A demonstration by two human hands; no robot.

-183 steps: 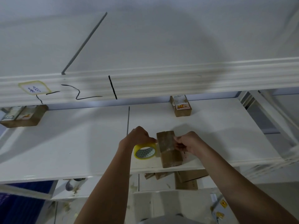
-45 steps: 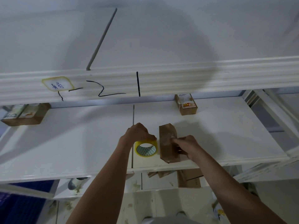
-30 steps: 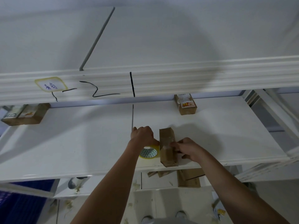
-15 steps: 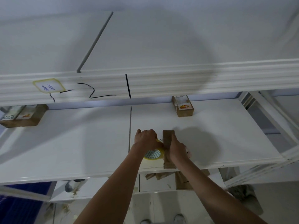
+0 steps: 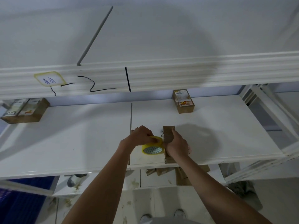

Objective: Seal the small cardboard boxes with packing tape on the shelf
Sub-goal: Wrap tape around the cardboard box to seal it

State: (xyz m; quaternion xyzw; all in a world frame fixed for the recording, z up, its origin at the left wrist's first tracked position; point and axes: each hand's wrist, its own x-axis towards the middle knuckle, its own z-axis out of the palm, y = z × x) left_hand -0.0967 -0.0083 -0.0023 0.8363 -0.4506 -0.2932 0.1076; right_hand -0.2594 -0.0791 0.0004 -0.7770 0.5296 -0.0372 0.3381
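Observation:
A small brown cardboard box [image 5: 168,133] stands near the front edge of the white shelf [image 5: 80,143]. My right hand [image 5: 177,145] lies over its top and right side, fingers wrapped round it, hiding most of the box. Just left of it is a yellow roll of packing tape [image 5: 152,147], touching the box. My left hand [image 5: 142,135] grips the roll from above, thumb and fingers curled over its rim. A short bit of tape seems to run from the roll to the box's left face.
A taped box with labels [image 5: 183,101] sits at the shelf's back right. Two labelled boxes [image 5: 24,110] lie at the far left. An upper shelf beam [image 5: 145,78] with black marks overhangs. Loose cardboard [image 5: 182,175] lies on a lower level. A white frame post [image 5: 275,113] stands at right.
My right hand has slid from the box's front up over its top and right side. The left hand has brought the tape roll against the box's left face.

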